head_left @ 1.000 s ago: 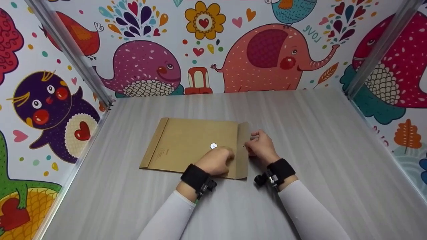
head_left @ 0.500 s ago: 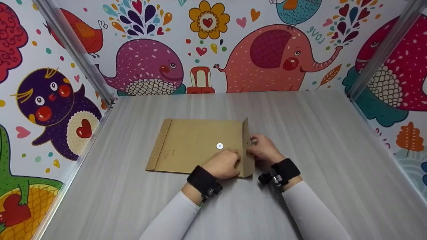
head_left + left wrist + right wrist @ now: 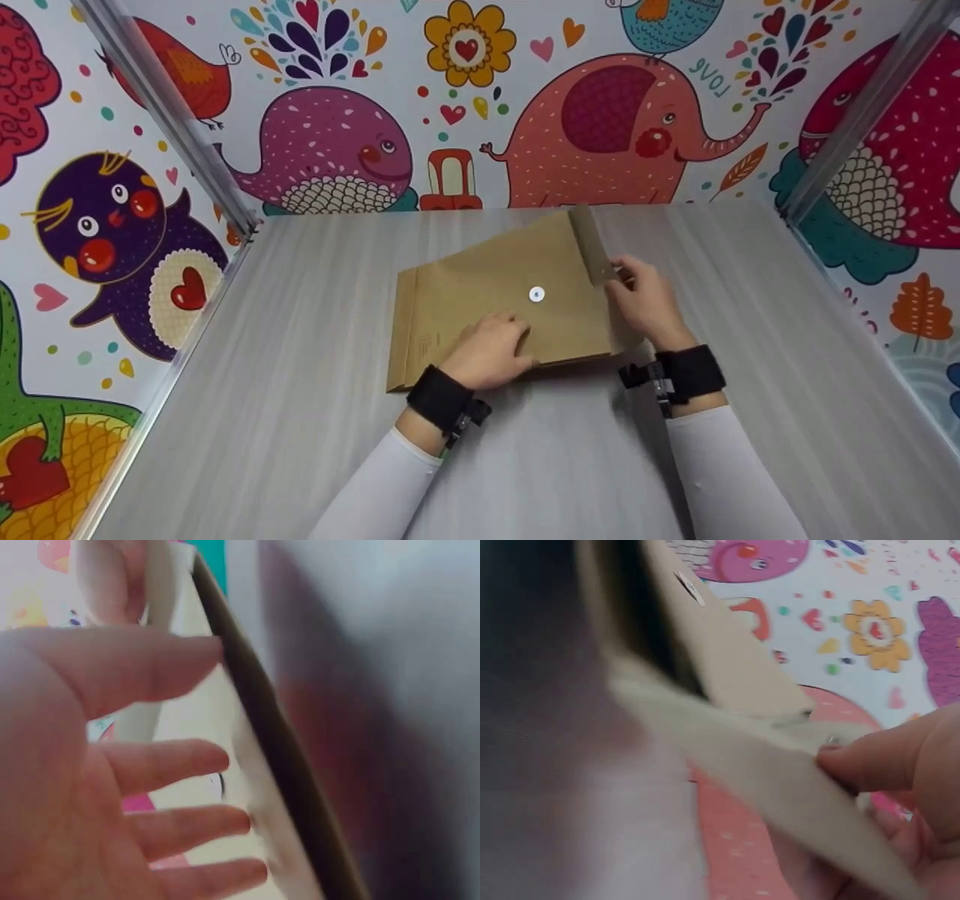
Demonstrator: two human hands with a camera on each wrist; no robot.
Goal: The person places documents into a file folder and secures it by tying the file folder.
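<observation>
A brown paper document envelope (image 3: 480, 277) is tilted in the head view, its right end raised and its left end low at the table. A round white button (image 3: 536, 294) marks its upper face. My right hand (image 3: 649, 307) pinches the flap (image 3: 742, 765) at the right end between thumb and fingers. In the right wrist view the envelope's mouth gapes darkly beside the flap. My left hand (image 3: 491, 349) rests on the near part of the envelope. Its fingers (image 3: 180, 829) extend with tips at the pale face, as the left wrist view shows, the thumb reaching the near edge.
Beneath is a grey wood-grain table (image 3: 300, 450). Printed cartoon walls (image 3: 450, 112) stand behind and on both sides, with metal posts (image 3: 169, 120) at the corners. Both wrists wear black straps (image 3: 690, 375) with small cameras.
The right hand has taken hold of the flap and raised the envelope's right end, moving right and away. The envelope has shifted right and turned; the left hand stays on it.
</observation>
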